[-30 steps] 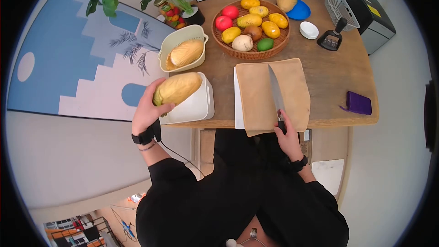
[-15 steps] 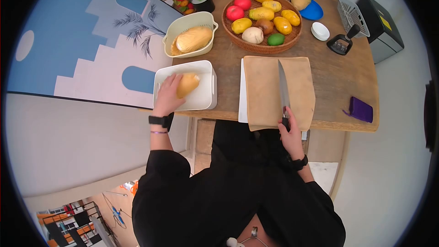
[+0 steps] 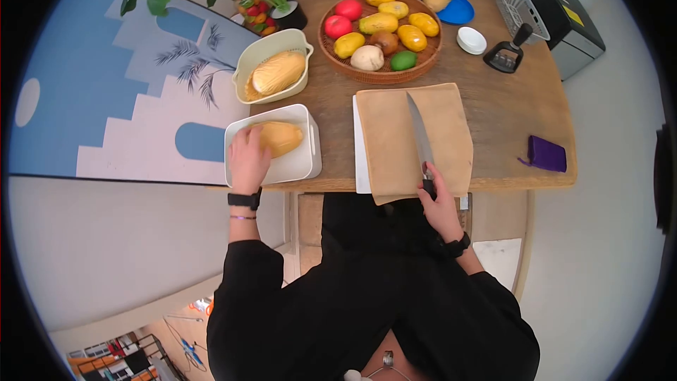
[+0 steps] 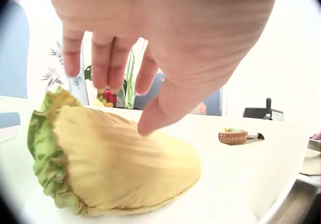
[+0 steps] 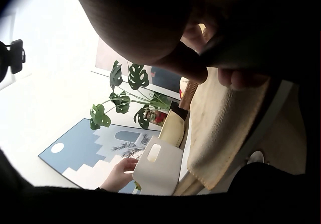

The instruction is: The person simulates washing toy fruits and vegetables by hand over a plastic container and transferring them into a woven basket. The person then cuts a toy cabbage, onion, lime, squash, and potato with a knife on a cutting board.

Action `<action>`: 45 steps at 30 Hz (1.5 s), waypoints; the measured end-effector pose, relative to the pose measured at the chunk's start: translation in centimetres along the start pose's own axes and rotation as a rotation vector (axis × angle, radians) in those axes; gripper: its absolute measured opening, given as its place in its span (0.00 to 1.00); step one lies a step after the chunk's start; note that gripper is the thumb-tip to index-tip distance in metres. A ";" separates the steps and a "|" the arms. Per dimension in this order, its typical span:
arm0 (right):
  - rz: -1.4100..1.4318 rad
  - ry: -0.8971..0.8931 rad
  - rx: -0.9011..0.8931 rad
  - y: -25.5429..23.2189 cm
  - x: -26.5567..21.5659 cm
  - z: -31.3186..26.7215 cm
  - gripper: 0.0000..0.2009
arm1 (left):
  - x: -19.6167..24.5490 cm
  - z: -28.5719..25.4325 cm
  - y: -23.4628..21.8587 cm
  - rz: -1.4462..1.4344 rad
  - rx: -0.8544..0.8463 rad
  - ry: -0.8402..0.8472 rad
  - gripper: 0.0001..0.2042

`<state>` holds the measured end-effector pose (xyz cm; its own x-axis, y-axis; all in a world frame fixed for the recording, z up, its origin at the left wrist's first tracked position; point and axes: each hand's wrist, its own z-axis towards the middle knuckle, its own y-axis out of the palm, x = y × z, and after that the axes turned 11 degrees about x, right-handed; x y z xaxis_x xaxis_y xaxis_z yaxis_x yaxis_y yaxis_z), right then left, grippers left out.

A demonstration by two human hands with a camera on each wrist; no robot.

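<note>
A pale yellow napa cabbage (image 4: 125,158) with frilly green leaf ends lies in the white bin (image 3: 310,162). Above it my left hand (image 3: 249,159) hangs with loosely bent fingers, spread apart; in the left wrist view the thumb tip overlaps the top of the cabbage. My right hand (image 3: 441,204) grips the black handle of a kitchen knife (image 3: 419,123), whose blade points away over a tan cloth (image 3: 388,141). The cloth covers most of a white board (image 3: 362,162). In the right wrist view that hand is dark and the knife barely shows.
A cream basket (image 3: 243,70) with another yellow cabbage stands behind the bin. Further back is a wicker tray (image 3: 381,76) of fruit and vegetables. To the right are a small white bowl (image 3: 471,41), a black-handled tool (image 3: 504,58) and a purple pouch (image 3: 546,154).
My left hand has lowered the cabbage from above the bin into it and let go. The right hand still holds the knife over the cloth.
</note>
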<state>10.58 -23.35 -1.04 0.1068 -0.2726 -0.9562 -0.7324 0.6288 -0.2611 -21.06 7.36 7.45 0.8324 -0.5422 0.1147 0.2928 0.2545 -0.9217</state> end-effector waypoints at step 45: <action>-0.034 -0.056 0.013 0.3 0.2 0.1 0.31 | 1.3 1.3 2.9 0.308 -0.230 0.324 0.32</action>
<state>10.46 -23.16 -1.27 0.1695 -0.2533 -0.9524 -0.7187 0.6295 -0.2953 -18.47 8.47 5.40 0.6644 -0.6997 -0.2627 -0.0847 0.2787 -0.9566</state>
